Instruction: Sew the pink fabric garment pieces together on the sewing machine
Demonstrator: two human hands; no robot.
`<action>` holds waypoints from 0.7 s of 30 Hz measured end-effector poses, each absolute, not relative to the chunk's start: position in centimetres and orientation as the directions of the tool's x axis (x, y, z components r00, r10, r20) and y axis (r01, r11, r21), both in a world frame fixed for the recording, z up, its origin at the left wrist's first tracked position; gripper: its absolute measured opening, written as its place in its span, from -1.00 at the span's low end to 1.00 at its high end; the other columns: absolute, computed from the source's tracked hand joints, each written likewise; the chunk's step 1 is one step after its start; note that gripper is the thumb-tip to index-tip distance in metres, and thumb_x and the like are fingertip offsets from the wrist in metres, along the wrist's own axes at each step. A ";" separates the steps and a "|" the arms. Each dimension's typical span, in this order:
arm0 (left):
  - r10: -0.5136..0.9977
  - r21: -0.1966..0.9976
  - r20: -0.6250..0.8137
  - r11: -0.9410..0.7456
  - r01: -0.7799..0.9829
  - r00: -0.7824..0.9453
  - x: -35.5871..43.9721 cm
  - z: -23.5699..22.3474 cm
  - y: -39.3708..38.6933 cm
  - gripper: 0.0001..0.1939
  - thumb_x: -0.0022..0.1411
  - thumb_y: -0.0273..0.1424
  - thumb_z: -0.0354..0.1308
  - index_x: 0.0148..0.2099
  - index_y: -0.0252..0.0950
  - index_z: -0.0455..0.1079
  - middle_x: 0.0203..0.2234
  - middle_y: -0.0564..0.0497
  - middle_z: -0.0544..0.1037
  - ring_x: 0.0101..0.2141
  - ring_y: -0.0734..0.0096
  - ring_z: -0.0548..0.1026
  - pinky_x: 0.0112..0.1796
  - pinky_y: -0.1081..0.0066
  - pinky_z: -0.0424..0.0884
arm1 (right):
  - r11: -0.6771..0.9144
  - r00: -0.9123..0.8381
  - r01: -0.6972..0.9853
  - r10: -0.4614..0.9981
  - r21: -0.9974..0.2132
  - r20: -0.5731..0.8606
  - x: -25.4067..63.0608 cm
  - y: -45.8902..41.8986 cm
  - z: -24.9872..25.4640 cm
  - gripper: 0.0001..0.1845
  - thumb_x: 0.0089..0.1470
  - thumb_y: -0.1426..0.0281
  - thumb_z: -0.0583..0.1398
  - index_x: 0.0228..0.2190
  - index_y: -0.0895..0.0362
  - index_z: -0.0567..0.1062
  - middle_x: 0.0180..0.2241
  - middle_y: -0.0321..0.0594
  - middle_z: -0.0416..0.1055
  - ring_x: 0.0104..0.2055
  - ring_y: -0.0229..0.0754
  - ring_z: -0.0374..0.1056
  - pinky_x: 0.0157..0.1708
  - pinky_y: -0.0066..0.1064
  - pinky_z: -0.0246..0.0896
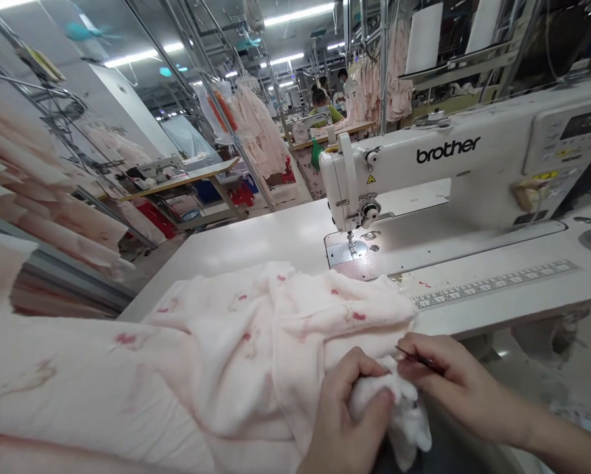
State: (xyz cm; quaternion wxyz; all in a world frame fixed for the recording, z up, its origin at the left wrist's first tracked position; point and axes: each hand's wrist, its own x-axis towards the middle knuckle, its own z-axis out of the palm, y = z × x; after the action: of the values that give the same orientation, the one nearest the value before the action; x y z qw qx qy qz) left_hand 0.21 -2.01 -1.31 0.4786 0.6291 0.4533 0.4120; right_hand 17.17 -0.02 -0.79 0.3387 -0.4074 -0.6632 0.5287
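While left fingers (pixel 380 407) clamp white fabric (pixel 408 409), right fingers (pixel 420 345) pinch dark tool (pixel 410 355); patterned cloth (pixel 256 329) heaped before sewing machine (pixel 399 158).

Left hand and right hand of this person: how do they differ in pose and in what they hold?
The left hand grips bunched white cloth between thumb and fingers, while the right hand pinches a thin, dark, pointed tool. The left hand reaches up from the bottom edge of the view; the right hand comes in from the right, with more forearm showing. Both are bare, with fingers bent, and close together.
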 end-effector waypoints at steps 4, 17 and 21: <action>0.970 0.909 0.187 -0.231 0.348 0.155 0.7 -1.3 -2.0 -0.95 0.02 -0.51 0.04 -0.46 -0.29 0.25 -0.59 0.12 0.29 -0.53 0.52 0.31 -0.45 0.53 0.22 | 0.083 -0.416 0.284 0.908 -0.955 -0.045 17.9 -0.5 -0.4 -0.77 0.12 0.29 0.04 -0.53 0.11 0.24 -0.55 -0.36 0.17 -0.46 -0.29 0.10 -0.47 -0.51 0.03; 0.788 0.605 0.538 -0.608 0.514 0.299 0.4 -2.0 -1.9 -0.87 0.03 -0.63 0.00 -0.36 -0.33 0.24 -0.57 0.00 0.35 -0.49 0.43 0.37 -0.49 0.49 0.25 | 0.041 -0.412 0.639 0.861 -0.768 -0.297 20.3 -2.3 -0.1 -0.53 0.16 0.02 -0.17 -0.52 0.07 0.24 -0.49 -0.32 0.30 -0.39 -0.24 0.24 -0.39 -0.47 0.08; 0.765 0.581 0.558 -0.637 0.506 0.323 0.3 -2.2 -1.9 -0.84 0.00 -0.65 0.01 -0.34 -0.33 0.23 -0.56 -0.01 0.34 -0.50 0.43 0.36 -0.51 0.50 0.22 | 0.052 -0.417 0.668 0.853 -0.743 -0.315 20.4 -2.2 -0.2 -0.52 0.16 0.02 -0.18 -0.51 0.06 0.27 -0.49 -0.35 0.31 -0.40 -0.27 0.24 -0.39 -0.48 0.07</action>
State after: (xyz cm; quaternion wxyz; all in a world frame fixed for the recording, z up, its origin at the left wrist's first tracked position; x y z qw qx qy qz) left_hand 0.32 -1.94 -2.25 0.1523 0.7988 0.3976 0.4250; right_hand 20.38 -2.19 -0.15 0.1053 -0.5297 -0.7176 0.4398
